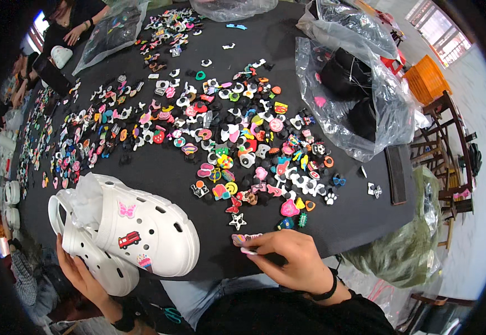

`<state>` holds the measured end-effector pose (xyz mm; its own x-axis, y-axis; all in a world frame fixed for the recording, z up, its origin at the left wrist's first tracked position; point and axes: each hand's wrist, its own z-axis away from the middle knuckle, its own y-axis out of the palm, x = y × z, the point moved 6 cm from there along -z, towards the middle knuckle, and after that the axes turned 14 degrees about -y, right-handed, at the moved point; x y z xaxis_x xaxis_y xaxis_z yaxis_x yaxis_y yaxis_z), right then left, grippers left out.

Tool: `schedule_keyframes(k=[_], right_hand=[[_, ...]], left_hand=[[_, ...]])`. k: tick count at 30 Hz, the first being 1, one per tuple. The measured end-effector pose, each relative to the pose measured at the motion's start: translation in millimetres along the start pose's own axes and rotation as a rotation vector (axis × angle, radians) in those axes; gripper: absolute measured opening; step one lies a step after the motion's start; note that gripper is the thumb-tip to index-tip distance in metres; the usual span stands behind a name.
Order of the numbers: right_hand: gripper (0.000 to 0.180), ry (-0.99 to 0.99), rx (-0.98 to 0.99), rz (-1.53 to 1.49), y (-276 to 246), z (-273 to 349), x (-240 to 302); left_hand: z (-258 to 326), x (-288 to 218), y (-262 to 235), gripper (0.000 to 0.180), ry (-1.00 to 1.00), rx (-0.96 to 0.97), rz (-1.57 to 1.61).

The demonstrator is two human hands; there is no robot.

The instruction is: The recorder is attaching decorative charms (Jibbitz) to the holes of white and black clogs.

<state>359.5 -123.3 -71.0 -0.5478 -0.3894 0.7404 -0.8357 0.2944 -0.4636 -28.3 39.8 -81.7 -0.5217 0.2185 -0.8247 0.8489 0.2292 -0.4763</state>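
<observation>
A pair of white clogs sits at the near left of the black table. On the upper clog [165, 231] are a pink butterfly charm [126, 209], a red truck charm [130, 239] and a cupcake-like charm [144, 261]. My left hand [89, 285] holds the lower clog [121, 279] from its side, fingers along the shoe and thumb hidden. To the right, my right hand [296, 259] pinches a small shoe charm [248, 250], seen mostly edge-on, between thumb and fingertips. A multicoloured charm [238, 239] touches or lies right beside those fingertips. Just beyond is a white-edged star charm [237, 221].
Loose charms in many colours [215, 134] spread over the black table [215, 42]. Clear plastic bags [360, 111] with dark contents stand at the far right, near a dark flat bar [396, 174]. Teal-handled scissors [172, 315] lie below. Another person's hand [75, 33] is at the far left.
</observation>
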Motion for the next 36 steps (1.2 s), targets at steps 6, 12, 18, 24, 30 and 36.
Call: schedule_keyframes(k=[6,12,18,24,30,36], right_hand=[[0.015,0.167,0.012,0.013,-43,-4,7],[0.032,0.083,0.207,0.464,-81,-48,-9],[0.039,0.067,0.473,0.667,-78,-82,-62],[0.028,0.08,0.612,0.596,-75,-87,-83],[0.03,0.118,0.435,0.498,-102,-85,-87],[0.037,0.176,0.605,0.537,-84,-75,-90]], left_hand=[[-1,3,0,0.049,-0.017,0.005,0.051],[2,1,-5,0.048,0.014,-0.007,0.002],[1,0,0,0.048,0.0,-0.014,-0.009],[1,-2,-1,0.049,0.022,-0.005,-0.023],[0,-2,2,0.049,-0.02,0.009,0.055],[-1,-6,2,0.049,-0.021,0.006,-0.023]])
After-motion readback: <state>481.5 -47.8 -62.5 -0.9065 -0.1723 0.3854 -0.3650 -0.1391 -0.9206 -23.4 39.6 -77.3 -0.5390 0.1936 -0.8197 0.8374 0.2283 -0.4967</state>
